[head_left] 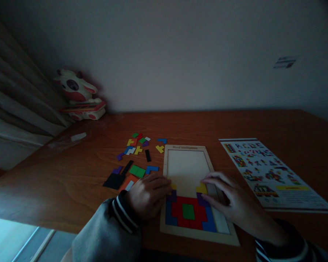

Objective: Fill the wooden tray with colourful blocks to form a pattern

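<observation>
A pale wooden puzzle tray [199,237] lies on the table, its lower part filled with red pieces [177,211], a green block [188,211], and blue and purple pieces. My left hand [150,194] rests over the tray's left rim, fingers curled together beside a small yellow piece [174,187]; whatever is under the fingertips is hidden. On the right side my right hand [229,196] has thumb and index finger apart, touching the edges of a purple piece [200,199] and a yellow piece [201,188].
Loose coloured pieces [137,171] and black pieces [114,181] lie left of the tray. A printed pattern sheet [273,171] lies to the right. A cow-shaped toy [80,94] stands at the back left, near a curtain [19,87].
</observation>
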A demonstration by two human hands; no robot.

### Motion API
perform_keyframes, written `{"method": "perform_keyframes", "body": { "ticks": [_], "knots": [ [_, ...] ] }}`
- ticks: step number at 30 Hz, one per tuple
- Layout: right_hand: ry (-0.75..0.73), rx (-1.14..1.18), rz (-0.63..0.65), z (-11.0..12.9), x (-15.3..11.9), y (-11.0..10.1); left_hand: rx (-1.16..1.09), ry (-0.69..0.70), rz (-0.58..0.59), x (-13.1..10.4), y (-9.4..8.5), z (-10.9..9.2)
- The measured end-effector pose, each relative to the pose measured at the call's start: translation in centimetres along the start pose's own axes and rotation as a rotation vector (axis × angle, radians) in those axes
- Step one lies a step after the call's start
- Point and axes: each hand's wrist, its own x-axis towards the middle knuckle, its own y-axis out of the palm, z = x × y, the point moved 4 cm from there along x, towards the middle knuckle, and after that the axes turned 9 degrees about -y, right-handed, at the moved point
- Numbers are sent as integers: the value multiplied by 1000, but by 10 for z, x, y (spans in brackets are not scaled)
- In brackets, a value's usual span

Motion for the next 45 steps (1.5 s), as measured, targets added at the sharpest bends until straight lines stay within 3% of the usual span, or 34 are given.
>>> {"method": "perform_keyframes", "body": {
  "ticks": [15,23,27,30,32,36,40,43,45],
  "knots": [
    [33,10,-6,1,1,-2,-15,-18,13,-1,1,1],
    [32,-6,-37,-1,-1,-1,-1,-36,-38,1,-1,1],
    [39,0,-32,-2,-2,0,102,-203,-93,-3,-10,20],
    [36,-9,-29,-5,-4,0,188,-329,-119,-18,-29,47],
    [26,-16,-25,-8,-5,-2,231,-374,-87,-33,-45,67],
    [-6,-43,-35,-11,0,-9,278,-598,25,-67,-74,98],
    [-93,-97,12,4,30,-10,286,-801,162,-88,-87,104],
    [-192,-109,88,29,66,1,334,-963,203,-93,-88,99],
    [-246,-116,70,45,92,12,374,-1086,214,-94,-87,95]
  ]
}}
